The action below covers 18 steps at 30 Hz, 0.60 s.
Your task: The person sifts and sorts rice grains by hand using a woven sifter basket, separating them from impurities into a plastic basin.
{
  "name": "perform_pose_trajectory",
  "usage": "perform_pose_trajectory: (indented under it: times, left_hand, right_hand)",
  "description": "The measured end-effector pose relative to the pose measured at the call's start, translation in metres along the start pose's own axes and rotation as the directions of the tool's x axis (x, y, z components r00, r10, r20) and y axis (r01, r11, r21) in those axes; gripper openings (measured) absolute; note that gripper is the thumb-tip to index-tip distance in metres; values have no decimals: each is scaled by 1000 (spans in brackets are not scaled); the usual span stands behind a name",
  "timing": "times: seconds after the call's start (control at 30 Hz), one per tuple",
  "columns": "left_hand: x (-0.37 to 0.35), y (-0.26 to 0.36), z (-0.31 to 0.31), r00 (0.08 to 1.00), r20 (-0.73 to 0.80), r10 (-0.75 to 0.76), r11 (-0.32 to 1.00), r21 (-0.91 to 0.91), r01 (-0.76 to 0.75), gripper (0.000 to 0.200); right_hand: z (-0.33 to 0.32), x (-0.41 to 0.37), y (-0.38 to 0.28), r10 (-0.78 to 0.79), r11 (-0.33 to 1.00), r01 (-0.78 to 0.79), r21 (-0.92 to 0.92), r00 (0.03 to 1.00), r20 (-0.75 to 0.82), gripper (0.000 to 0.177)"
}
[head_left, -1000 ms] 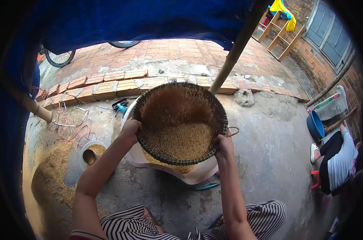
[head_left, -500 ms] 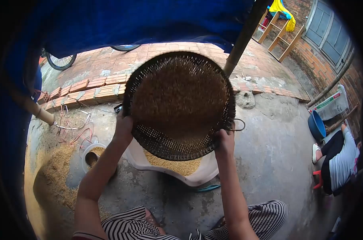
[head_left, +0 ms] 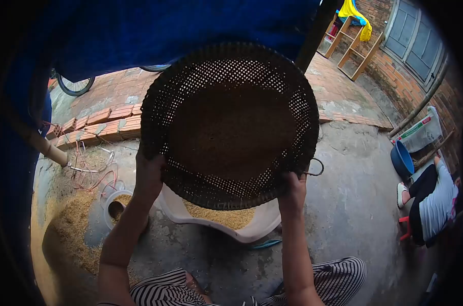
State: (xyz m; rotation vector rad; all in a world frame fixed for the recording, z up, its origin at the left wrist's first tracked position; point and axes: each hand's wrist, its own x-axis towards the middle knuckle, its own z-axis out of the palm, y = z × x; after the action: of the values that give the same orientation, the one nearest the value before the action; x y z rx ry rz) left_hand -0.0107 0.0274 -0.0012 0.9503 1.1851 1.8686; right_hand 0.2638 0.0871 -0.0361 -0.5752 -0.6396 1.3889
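A round, dark woven sieve (head_left: pixel 231 132) with a perforated mesh is raised in front of me, a brown mass of grain spread over its middle. My left hand (head_left: pixel 149 173) is closed on its lower left rim. At the lower right rim, beside a small wire loop (head_left: pixel 315 167), my right hand (head_left: pixel 292 191) grips it too. Beneath the sieve stands a wide, pale basin (head_left: pixel 246 232) holding yellowish grain (head_left: pixel 218 217); the sieve hides its far part. To the left, a small white bucket (head_left: pixel 109 209) contains grain and a metal scoop (head_left: pixel 116 209).
Loose grain (head_left: pixel 76 224) lies heaped on the concrete at left, near tangled wires (head_left: pixel 96 173). A row of bricks (head_left: pixel 104 130) crosses behind. At right are a blue tub (head_left: pixel 402 160) and a person (head_left: pixel 433 206) on a red stool. A blue tarp (head_left: pixel 190 25) hangs overhead.
Both hands have brought the sieve up and closer, so it looks larger. The grain, blurred and spread high before, now lies across the middle of the mesh.
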Motion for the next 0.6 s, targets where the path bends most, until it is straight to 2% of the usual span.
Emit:
perform_pose_trajectory:
  times: [0.03, 0.1, 0.13, 0.17, 0.2, 0.23, 0.27, 0.33, 0.37, 0.43, 0.47, 0.5, 0.57, 0.6]
  left_hand:
    - [2, -4, -1, 1000, -8, 1, 1000, 12, -1, 52]
    - [16, -36, -13, 974, -46, -224, 974, 22, 225, 48]
    - [20, -59, -13, 939, -115, -325, 944, -92, 316, 42]
    - [21, -78, -22, 912, -22, -410, 902, -159, 401, 39]
    - [26, -106, -39, 843, -13, -538, 835, -143, 531, 35]
    - [21, -116, -47, 750, -7, -661, 745, -121, 655, 31]
    - [15, -125, -55, 747, -16, -664, 743, -124, 658, 31]
    - [11, -117, -47, 596, -190, -780, 622, -127, 773, 30]
    - [10, -111, -45, 596, -184, -781, 620, -121, 775, 30]
    - [11, -88, -37, 772, -63, -632, 774, -74, 628, 32]
    - [11, -86, -40, 852, 70, -519, 840, -144, 523, 46]
    - [8, -71, -29, 854, 84, -514, 842, -138, 521, 46]
    - [-4, -29, -2, 977, -58, -203, 968, -159, 192, 53]
    - [-2, -20, 1, 978, -52, -200, 969, -159, 190, 53]
  right_hand:
    - [-1, 4, 2, 5, 1000, -5, -3, 1000, 0, 56]
    - [-17, 15, 17, 48, 998, -47, -44, 999, 20, 55]
    - [-39, 22, 27, 143, 966, -140, -216, 990, -2, 57]
    - [-50, 24, 32, 149, 965, -144, -220, 989, 5, 57]
    - [-59, 24, 37, 296, 932, -314, -179, 947, -121, 57]
    - [-65, 16, 41, 438, 873, -475, -114, 864, -246, 56]
    - [-70, 9, 45, 447, 868, -484, -115, 860, -246, 56]
    - [-70, 4, 48, 532, 825, -565, 23, 761, -371, 75]
    - [-73, 6, 49, 527, 828, -560, 26, 762, -376, 75]
    - [-72, 12, 48, 378, 871, -479, -108, 795, -475, 76]
    - [-68, 12, 38, 361, 894, -418, -163, 886, -291, 60]
    - [-52, 8, 23, 349, 901, -405, -157, 890, -293, 60]
    - [-19, 0, 2, 172, 983, -175, -54, 983, -61, 60]
    - [-10, 2, 1, 166, 984, -169, -52, 984, -60, 60]
